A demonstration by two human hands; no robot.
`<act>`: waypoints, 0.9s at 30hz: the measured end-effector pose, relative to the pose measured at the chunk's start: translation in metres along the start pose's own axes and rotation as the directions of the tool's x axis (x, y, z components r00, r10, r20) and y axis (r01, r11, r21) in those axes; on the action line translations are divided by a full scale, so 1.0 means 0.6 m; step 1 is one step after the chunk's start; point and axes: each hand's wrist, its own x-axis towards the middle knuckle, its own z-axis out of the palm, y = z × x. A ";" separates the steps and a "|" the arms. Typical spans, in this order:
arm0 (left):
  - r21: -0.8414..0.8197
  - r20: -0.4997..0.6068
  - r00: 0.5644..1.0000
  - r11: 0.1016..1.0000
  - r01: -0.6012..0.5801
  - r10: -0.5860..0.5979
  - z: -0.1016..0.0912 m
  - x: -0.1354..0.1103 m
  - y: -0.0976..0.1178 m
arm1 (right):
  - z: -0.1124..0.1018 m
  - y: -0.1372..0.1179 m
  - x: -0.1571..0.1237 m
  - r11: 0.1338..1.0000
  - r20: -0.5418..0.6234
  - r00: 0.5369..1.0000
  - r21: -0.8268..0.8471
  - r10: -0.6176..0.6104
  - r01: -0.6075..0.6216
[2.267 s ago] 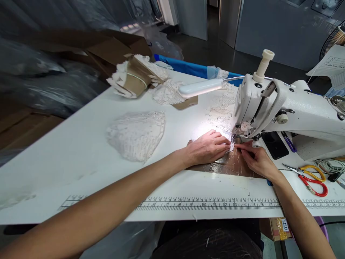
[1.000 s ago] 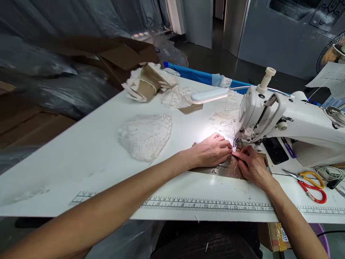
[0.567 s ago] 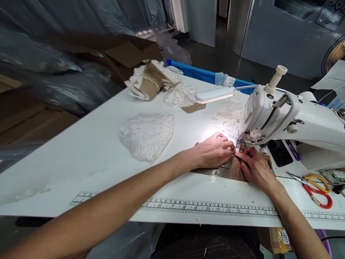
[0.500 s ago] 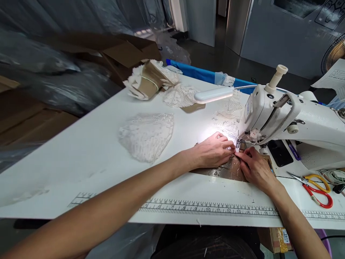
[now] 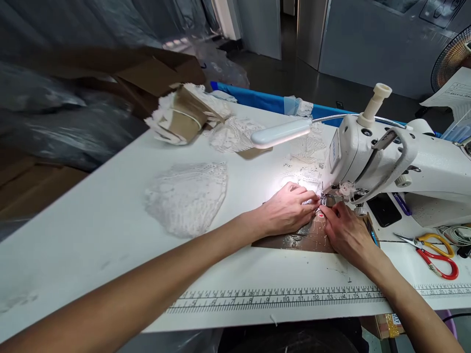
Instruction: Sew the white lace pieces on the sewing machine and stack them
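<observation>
The head of a white sewing machine (image 5: 342, 152) stands at the right, its presser foot (image 5: 327, 199) low between my hands. My left hand (image 5: 290, 208) is closed, bent fingertips pressed at the left of the foot. Thumb and fingers of my right hand (image 5: 344, 228) pinch close in front of it. Both grip the edge of a white lace piece (image 5: 307, 175), which runs out behind the foot under a bright light; my fingers cover most of the held part. Beneath my hands lies a shiny brown plate (image 5: 294, 241) with taped patches.
A loose lace piece (image 5: 189, 198) lies left of my arm. Behind it are a banded lace bundle (image 5: 187, 115) and a lamp tube (image 5: 281, 134). Scissors (image 5: 436, 252) and a phone (image 5: 384, 210) lie at the right. A printed ruler (image 5: 275, 298) follows the table's front edge.
The view has shifted slightly, so the table items appear further left and a little lower. Both hands stay at the presser foot; a small red mark now shows on the plate between them.
</observation>
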 end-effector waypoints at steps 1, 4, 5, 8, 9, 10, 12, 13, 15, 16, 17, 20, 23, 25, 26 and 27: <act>0.000 0.006 1.000 1.000 0.002 -0.002 0.000 0.000 -0.001 | 0.002 0.005 -0.001 0.999 -0.013 1.000 0.033 -0.007 0.008; 0.011 0.005 1.000 1.000 0.003 -0.003 0.000 0.002 -0.006 | 0.007 0.028 -0.006 0.977 -0.071 0.996 0.200 -0.058 0.072; 0.016 0.005 1.000 1.000 -0.002 0.002 0.000 0.002 -0.007 | 0.007 0.037 -0.008 0.956 -0.099 0.993 0.278 -0.071 0.096; 0.025 0.002 1.000 1.000 -0.004 0.004 -0.003 0.004 -0.009 | 0.003 0.065 -0.009 0.854 -0.125 0.991 0.510 -0.050 0.107; 0.023 -0.001 1.000 1.000 0.000 0.000 -0.004 0.005 -0.009 | 0.001 0.073 -0.008 0.821 -0.116 0.993 0.563 -0.036 0.096; 0.020 -0.009 1.000 1.000 0.005 -0.005 -0.006 0.005 -0.009 | 0.001 0.080 -0.006 0.797 -0.109 0.994 0.598 -0.025 0.086; 0.012 -0.027 1.000 1.000 0.010 -0.010 -0.008 0.006 -0.008 | 0.003 0.088 0.001 0.772 -0.120 0.993 0.630 -0.006 0.081; 0.008 -0.036 0.999 1.000 0.011 -0.010 -0.008 0.006 -0.007 | 0.006 0.089 0.005 0.767 -0.140 0.990 0.637 0.013 0.080; 0.004 -0.046 0.999 1.000 0.010 -0.010 -0.008 0.006 -0.007 | 0.012 0.089 0.011 0.757 -0.174 0.983 0.650 0.066 0.064; 0.004 -0.044 0.999 1.000 0.007 -0.007 -0.007 0.006 -0.007 | 0.013 0.087 0.013 0.753 -0.177 0.980 0.656 0.092 0.048; 0.005 -0.041 0.999 1.000 0.005 -0.005 -0.007 0.006 -0.007 | 0.014 0.085 0.013 0.749 -0.178 0.978 0.662 0.112 0.035; 0.017 -0.043 0.999 1.000 0.009 -0.008 -0.006 0.006 -0.005 | 0.009 0.080 0.007 0.747 -0.181 0.979 0.663 0.092 0.053; 0.036 -0.044 0.999 0.999 0.018 -0.017 -0.008 0.006 -0.003 | 0.006 0.077 -0.004 0.750 -0.167 0.980 0.660 0.109 0.029; 0.041 -0.017 1.000 0.999 0.021 -0.020 -0.009 0.006 -0.002 | 0.011 0.076 -0.009 0.732 -0.153 0.969 0.680 0.196 -0.040; 0.039 -0.003 1.000 0.999 0.025 -0.025 -0.009 0.005 -0.001 | 0.015 0.076 -0.010 0.715 -0.155 0.958 0.696 0.240 -0.066; 0.036 0.008 0.999 0.999 0.032 -0.033 -0.008 0.005 -0.001 | 0.019 0.076 -0.011 0.699 -0.164 0.947 0.711 0.274 -0.079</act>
